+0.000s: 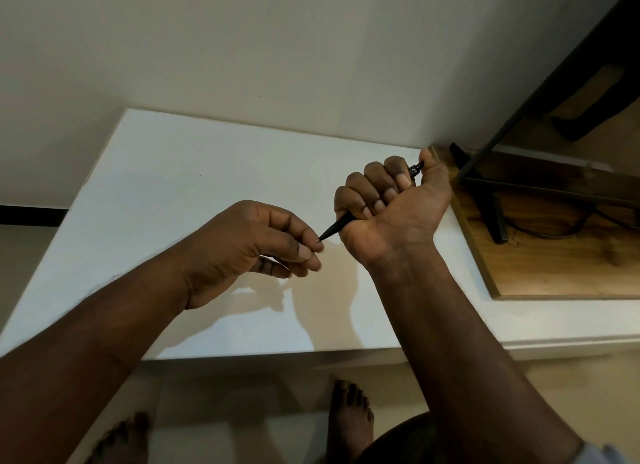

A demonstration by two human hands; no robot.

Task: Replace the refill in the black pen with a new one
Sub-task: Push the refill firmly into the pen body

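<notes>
**Q:** How many of each thing appear?

**A:** Two hands, one black pen (337,226), one white worktop (156,186), one wooden board (554,273), one black metal stand (491,217), one dark cable (554,234) and two bare feet: the left foot (121,439) and the right foot (349,411).

**Q:** Where is the pen, and how is it held?

**A:** It is in the air over the worktop's right part, close to the board's left edge, and slants from upper right down to lower left. The right hand (391,200) is closed in a fist round the barrel, with four fingers curled over it and the thumb laid on the pen's top end. The left hand (256,245) is half curled. Its thumb and forefinger come together on the pen's tip, and the other fingers are tucked beneath.

**Q:** And the board?

**A:** It lies on the worktop's right end, with its back corner against the wall (242,48). The stand rests on the board, and the cable runs behind the stand's foot.

**Q:** What is hidden or hard to make out?

**A:** The middle of the barrel is inside the fist, so only the tapered front and the top end show. The point itself is too small to tell apart from the fingertips pinching it. The board and the stand are both cut off at the right edge. Both feet are dim below the worktop's front edge. The left foot is blurred and cut off at the bottom.
</notes>
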